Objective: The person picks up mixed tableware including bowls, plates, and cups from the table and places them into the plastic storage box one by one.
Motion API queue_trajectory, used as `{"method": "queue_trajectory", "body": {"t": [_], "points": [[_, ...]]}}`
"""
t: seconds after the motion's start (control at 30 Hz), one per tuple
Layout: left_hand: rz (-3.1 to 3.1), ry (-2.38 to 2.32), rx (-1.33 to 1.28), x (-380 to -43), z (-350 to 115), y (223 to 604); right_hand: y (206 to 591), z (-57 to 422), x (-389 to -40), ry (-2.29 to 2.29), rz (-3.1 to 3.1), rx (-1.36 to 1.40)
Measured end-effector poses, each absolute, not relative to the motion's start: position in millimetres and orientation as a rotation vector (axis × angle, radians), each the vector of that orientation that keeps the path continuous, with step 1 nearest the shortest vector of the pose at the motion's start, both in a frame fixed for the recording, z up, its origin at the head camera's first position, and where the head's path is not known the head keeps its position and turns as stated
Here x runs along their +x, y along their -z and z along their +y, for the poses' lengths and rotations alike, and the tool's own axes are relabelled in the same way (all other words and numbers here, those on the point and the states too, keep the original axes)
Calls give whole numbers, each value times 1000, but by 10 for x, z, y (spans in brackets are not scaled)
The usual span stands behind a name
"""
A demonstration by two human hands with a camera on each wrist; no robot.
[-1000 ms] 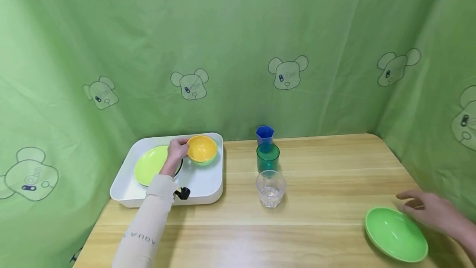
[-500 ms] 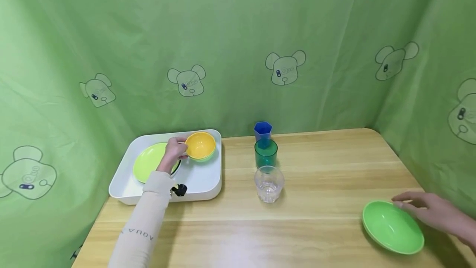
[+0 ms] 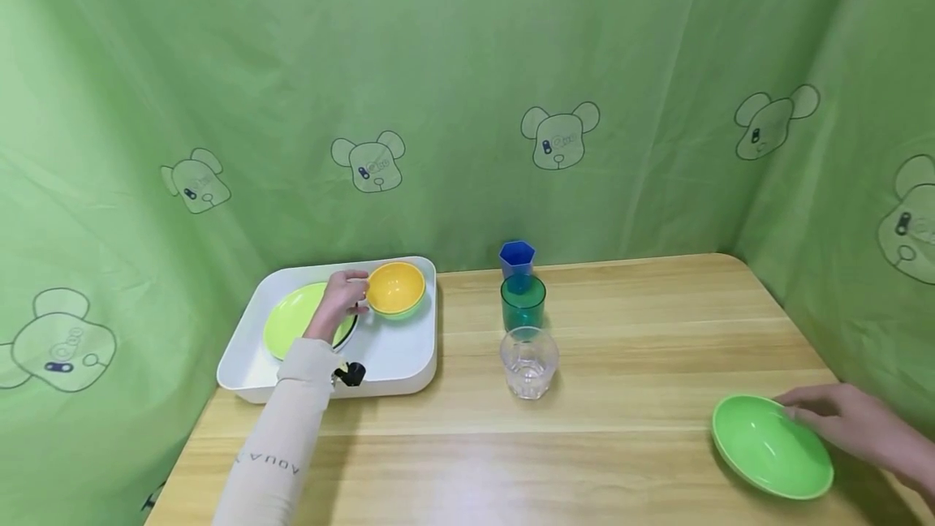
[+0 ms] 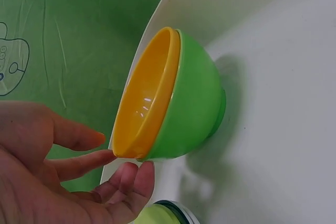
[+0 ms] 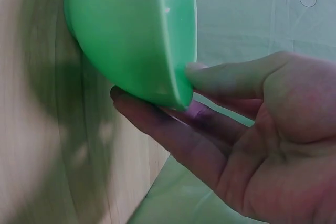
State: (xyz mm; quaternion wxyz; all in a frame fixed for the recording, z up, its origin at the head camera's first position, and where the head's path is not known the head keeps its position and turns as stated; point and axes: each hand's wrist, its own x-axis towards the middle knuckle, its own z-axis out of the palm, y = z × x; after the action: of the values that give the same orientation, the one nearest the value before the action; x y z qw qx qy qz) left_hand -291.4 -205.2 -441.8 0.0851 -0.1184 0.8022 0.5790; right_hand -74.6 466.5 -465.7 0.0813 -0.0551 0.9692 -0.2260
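Observation:
A yellow-orange bowl (image 3: 395, 289) sits nested in a light green bowl (image 4: 202, 100) inside the white tray (image 3: 398, 351). At its left rim is my left hand (image 3: 343, 295); a fingertip touches the rim while the thumb stands apart from it. Beside this stack, a yellow-green plate (image 3: 294, 321) lies partly under the left hand, with a dark-rimmed edge showing beneath it. On the right of the table, my right hand (image 3: 850, 427) pinches the rim of a shallow green bowl (image 3: 774, 449). The right wrist view shows the thumb inside the rim and fingers (image 5: 173, 137) underneath.
Between the tray and the shallow bowl, a blue hexagonal cup (image 3: 517, 256), a teal cup (image 3: 523, 311) and a clear cup (image 3: 529, 364) form a column on the wooden table (image 3: 621, 347). Green curtain (image 3: 453, 71) surrounds the back and sides.
My right hand has closed from beside the shallow green bowl onto its rim. The left hand's fingers have loosened from the yellow-orange bowl's rim; the bowls stay nested.

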Motion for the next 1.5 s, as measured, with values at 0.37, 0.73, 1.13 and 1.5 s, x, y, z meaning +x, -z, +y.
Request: {"method": "queue_trajectory", "body": {"t": [0.37, 0.73, 1.13, 1.5], "points": [[2454, -1733, -383, -2925, -2060, 4378, 4641, 4642, -762, 691, 2906, -144], [2557, -1704, -359, -2880, -2026, 4356, 4617, 4575, -830, 733, 3060, -153], [2524, -1773, -321, -2859, -2018, 4370, 4537, 4467, -925, 803, 3136, -130], [2641, -1725, -258, -2833, -1990, 4343, 4439, 4306, -987, 840, 3204, -29]]}}
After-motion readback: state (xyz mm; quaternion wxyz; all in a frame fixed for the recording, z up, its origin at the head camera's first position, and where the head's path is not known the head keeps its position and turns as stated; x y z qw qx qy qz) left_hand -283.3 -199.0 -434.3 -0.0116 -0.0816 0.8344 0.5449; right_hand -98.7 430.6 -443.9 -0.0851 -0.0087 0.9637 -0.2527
